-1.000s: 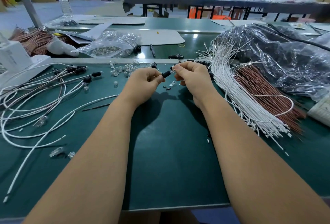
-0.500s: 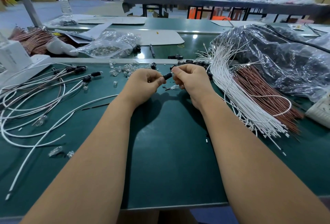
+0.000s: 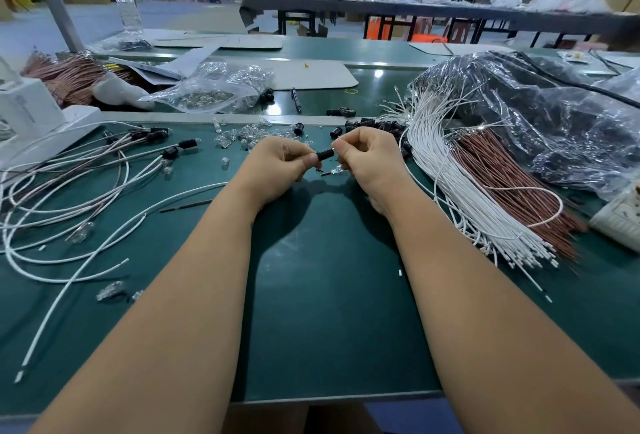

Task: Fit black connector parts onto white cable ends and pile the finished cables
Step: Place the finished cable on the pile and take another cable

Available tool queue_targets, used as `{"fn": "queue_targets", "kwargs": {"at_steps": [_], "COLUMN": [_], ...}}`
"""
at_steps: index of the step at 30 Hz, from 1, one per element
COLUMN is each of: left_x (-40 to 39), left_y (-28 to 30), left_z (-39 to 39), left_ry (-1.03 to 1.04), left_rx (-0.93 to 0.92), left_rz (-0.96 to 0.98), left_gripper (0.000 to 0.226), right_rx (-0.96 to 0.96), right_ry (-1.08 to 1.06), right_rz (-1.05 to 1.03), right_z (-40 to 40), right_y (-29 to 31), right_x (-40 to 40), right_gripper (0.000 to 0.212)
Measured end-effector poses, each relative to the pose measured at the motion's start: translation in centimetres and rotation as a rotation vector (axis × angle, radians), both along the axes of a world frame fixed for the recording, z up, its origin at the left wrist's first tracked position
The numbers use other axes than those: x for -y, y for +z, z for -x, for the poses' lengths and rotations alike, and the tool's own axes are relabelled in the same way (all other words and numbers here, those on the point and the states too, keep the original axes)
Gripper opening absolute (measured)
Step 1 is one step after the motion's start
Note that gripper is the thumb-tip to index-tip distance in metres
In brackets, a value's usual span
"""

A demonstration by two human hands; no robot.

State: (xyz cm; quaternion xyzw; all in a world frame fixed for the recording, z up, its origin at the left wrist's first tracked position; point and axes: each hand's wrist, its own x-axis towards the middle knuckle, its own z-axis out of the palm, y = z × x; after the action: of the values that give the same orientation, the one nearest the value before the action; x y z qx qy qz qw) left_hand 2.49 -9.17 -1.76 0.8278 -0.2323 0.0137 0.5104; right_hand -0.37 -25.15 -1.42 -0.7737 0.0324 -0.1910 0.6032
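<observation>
A small black connector [image 3: 325, 155] is pinched between my left hand [image 3: 277, 170] and my right hand [image 3: 367, 165] over the green table [image 3: 329, 295]. A white cable [image 3: 104, 250] runs from under my left hand out to the left and down to the table's near edge. A small clear bulb [image 3: 336, 169] pokes out under my right fingers. Loose black connectors [image 3: 377, 126] lie just beyond my hands. Finished cables with black ends [image 3: 152, 142] are piled at the left. A bundle of bare white cables [image 3: 460, 198] lies to the right.
Brown wires [image 3: 512, 191] lie beside the white bundle, partly under a large plastic bag [image 3: 554, 122]. Clear bulbs [image 3: 242, 134] are scattered behind my hands. A bag of bulbs [image 3: 214, 90], a white box [image 3: 27, 111] and a water bottle [image 3: 124, 0] stand further back.
Both hands stay together on the black connector, with only slight finger shifts. The clear bulb now shows under my right fingers.
</observation>
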Motion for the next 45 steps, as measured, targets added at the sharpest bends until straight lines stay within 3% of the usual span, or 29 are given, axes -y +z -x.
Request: {"fn": "queue_targets", "kwargs": {"at_steps": [27,32,36,40,45], "left_x": [0.2,0.3,0.3,0.3,0.7], "left_y": [0.3,0.3,0.2,0.2,0.4], "left_z": [0.6,0.5,0.3,0.3,0.6], "left_ry": [-0.007,0.015,0.058,0.057,0.096], "left_rx": [0.024,0.027,0.047,0.078,0.115], "left_rz": [0.096,0.170,0.214,0.196,0.162], "left_gripper": [0.016,0.015,0.017,0.017,0.018], "right_rx": [-0.018,0.017,-0.013,0.054,0.144], "right_ry": [0.156,0.134,0.171,0.139,0.042], "right_rz": [-0.142,-0.236,-0.424,-0.274,-0.174], "right_z": [0.4,0.4,0.4,0.5,0.6], "right_y": [0.3,0.8,1.3,0.9,0.7], "right_x": [-0.7,-1.3,-1.7,-1.9,-2.3], "right_gripper": [0.024,0.024,0.032,0.004,0.006]}}
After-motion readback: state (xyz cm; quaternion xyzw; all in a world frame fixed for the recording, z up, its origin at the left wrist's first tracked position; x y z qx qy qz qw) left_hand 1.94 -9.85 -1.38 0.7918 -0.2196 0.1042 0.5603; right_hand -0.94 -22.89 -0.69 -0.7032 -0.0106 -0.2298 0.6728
